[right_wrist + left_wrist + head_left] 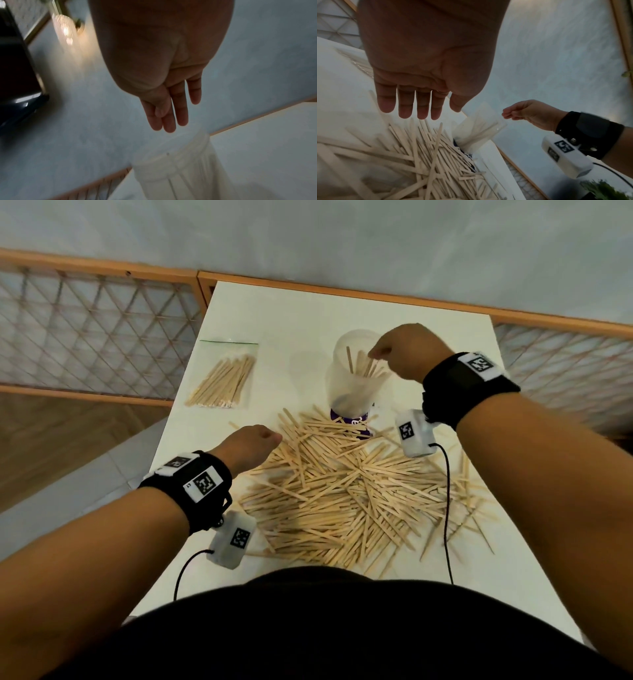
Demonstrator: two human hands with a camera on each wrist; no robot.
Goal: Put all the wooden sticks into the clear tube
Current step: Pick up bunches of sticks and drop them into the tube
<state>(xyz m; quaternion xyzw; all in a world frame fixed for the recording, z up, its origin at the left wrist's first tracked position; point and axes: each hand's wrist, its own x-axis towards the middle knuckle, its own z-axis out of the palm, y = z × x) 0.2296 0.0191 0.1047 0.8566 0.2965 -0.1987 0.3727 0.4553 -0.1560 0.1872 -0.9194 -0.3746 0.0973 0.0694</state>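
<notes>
A clear tube [356,378] with a purple base stands upright at the back of the white table [274,313], with several wooden sticks standing inside it. My right hand [380,350] hovers just over its mouth; in the right wrist view its fingers [181,115] are straight, the thumb lies against them, and no stick shows above the tube [180,162]. A big loose pile of wooden sticks [342,491] covers the table's middle and reaches the tube's foot. My left hand [255,440] hangs above the pile's left edge, fingers [406,108] straight and empty over the sticks [423,155].
A sealed plastic bag of sticks [222,378] lies at the back left of the table. Wooden lattice railings [85,330] run behind and beside the table. Wrist camera cables [445,508] trail over the pile. A dark glossy object [15,81] shows at left.
</notes>
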